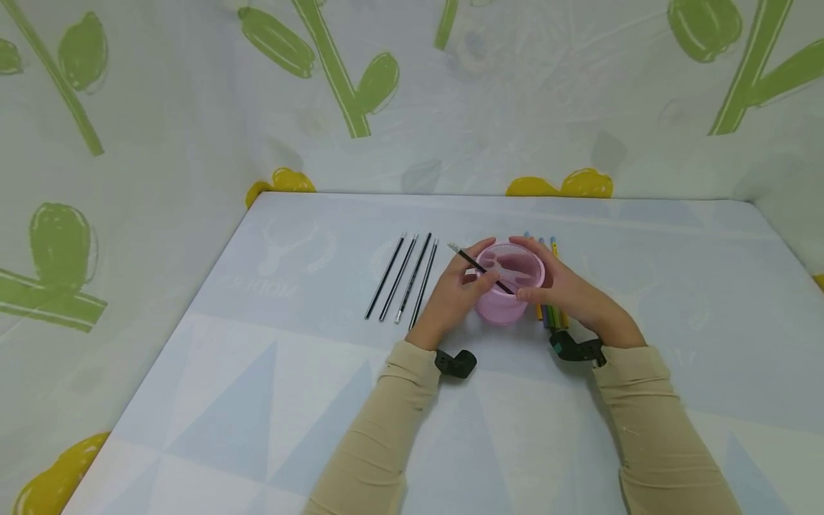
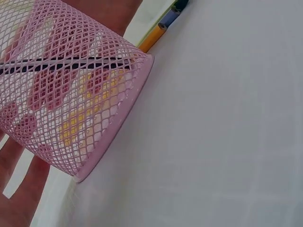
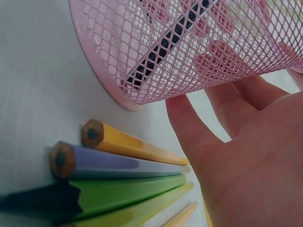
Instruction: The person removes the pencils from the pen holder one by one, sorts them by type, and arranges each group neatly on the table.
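A pink mesh pencil cup stands between the two hands, its mouth toward the head camera. My left hand grips its left side, the thumb over the near rim. From the right, my right hand holds the cup with thumb in front and fingers round the far side. One black pencil leans in the cup, its pale end sticking out to the upper left past the left thumb. Through the mesh in the right wrist view, the pencil's dark shaft slants down toward the base.
Several black pencils lie side by side left of the cup. Coloured pencils, among them a purple one and a green one, lie under and beside the right hand. The tabletop ends at patterned curtains behind.
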`<state>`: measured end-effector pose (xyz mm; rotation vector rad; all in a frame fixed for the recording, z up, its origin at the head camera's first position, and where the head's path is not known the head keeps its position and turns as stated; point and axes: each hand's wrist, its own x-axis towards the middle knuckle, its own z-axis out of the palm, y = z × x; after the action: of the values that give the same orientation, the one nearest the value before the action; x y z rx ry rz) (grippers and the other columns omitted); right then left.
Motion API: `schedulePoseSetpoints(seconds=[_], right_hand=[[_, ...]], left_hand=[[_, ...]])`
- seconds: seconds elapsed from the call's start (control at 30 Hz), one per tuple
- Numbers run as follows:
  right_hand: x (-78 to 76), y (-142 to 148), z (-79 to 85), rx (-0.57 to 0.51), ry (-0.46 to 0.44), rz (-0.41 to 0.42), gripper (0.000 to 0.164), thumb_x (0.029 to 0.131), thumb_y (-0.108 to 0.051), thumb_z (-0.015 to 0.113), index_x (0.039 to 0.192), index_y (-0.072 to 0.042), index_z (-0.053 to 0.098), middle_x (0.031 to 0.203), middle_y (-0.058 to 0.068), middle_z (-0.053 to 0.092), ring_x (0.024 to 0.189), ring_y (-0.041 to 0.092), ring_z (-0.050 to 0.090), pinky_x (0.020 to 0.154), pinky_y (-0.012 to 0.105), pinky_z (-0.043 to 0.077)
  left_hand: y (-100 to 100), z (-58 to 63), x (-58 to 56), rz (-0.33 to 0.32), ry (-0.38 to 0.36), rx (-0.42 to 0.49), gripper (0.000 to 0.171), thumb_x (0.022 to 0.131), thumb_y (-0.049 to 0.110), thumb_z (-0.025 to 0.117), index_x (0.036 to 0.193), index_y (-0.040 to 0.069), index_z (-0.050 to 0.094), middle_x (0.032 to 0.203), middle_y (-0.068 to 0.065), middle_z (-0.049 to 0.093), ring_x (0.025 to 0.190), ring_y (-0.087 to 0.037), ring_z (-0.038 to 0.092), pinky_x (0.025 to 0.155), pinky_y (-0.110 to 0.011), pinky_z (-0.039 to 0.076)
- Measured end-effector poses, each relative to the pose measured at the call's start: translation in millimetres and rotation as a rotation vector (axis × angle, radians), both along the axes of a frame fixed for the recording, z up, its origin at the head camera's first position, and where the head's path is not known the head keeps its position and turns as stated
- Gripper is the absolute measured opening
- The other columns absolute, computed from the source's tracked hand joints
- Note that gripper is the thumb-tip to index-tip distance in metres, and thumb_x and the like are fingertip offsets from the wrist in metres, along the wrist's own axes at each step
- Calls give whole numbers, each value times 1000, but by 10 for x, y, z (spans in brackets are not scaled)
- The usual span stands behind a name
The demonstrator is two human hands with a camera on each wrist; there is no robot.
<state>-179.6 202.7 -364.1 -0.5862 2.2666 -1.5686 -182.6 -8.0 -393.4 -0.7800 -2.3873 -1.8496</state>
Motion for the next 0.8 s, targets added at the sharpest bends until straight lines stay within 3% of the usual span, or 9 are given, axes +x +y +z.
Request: schedulePoseSetpoints(seconds=[0.1, 0.23, 0.47, 0.8], right_hand=[[3, 4, 2, 1, 10, -2, 71, 82, -16, 61, 137, -36, 21, 136, -1, 29, 122, 20, 29, 94, 48, 32], [5, 4, 0, 11, 6, -2, 71, 82, -18, 61, 138, -35, 21, 136, -1, 29, 123, 20, 28, 94, 50, 32], [2, -6, -1, 16, 5, -9, 71, 82, -19, 61, 138, -35, 21, 135, -2, 31, 123, 20, 29, 93, 50, 33], [19, -4, 8, 29, -11, -23, 72, 81, -20, 61, 137, -38, 20, 137, -1, 27, 125, 22, 25, 95, 55, 28]], left_hand=[[4, -19, -9, 78, 22, 14, 44, 86, 53, 46, 128, 41, 41, 128, 16, 43, 113, -3, 43, 87, -25, 41], [-12, 0, 5, 134, 66, 36, 33, 91, 43, 43, 123, 36, 50, 120, 15, 51, 106, -1, 47, 84, -25, 43], [-58, 230, 164, 123, 103, 163, 28, 94, 21, 45, 113, 7, 60, 112, -3, 56, 101, -6, 51, 80, -25, 46], [-59, 328, 196, 150, 106, 210, 22, 93, 16, 47, 103, 1, 59, 106, -6, 56, 97, -9, 52, 78, -27, 47]])
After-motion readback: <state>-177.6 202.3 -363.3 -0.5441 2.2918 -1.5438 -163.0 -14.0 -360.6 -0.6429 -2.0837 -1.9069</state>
